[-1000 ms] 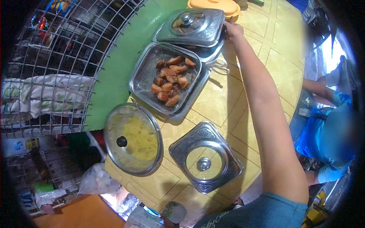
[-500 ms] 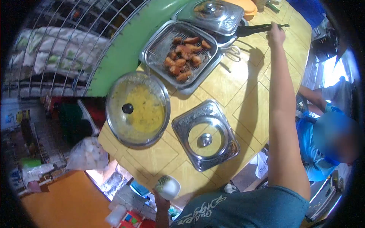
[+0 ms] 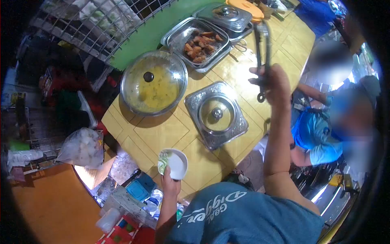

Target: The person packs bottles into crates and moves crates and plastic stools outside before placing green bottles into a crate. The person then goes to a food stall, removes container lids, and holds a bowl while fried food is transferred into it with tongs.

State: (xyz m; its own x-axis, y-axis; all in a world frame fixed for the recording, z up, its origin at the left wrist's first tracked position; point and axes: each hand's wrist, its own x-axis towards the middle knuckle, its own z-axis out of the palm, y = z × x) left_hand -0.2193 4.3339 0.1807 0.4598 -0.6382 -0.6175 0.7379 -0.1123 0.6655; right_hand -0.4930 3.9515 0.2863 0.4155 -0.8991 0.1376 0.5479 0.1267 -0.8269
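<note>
My right hand [image 3: 276, 83] is closed around the handle end of black tongs [image 3: 263, 44], raised over the right side of the yellow table. My left hand [image 3: 170, 184] holds a white bowl [image 3: 177, 163] with a green pattern, near the table's front edge. Browned food pieces [image 3: 200, 46] lie in a mesh-lined metal tray [image 3: 176, 40] at the back. A round pot [image 3: 156, 91] with a glass lid and black knob shows yellow contents at the left. A square metal lid [image 3: 239, 124] lies on the table between my hands.
A second lidded tray [image 3: 227, 18] stands behind the food tray, near an orange lid [image 3: 248, 8]. Scissor-like handles [image 3: 240, 45] lie beside the trays. A person in blue [image 3: 321, 134] is at the right. A wire rack [image 3: 97, 30] and plastic bag [image 3: 83, 148] are at the left.
My right hand has taken hold of the tongs by the lidded tray and drawn them back toward me. My left hand has come up with the bowl. The view has shifted.
</note>
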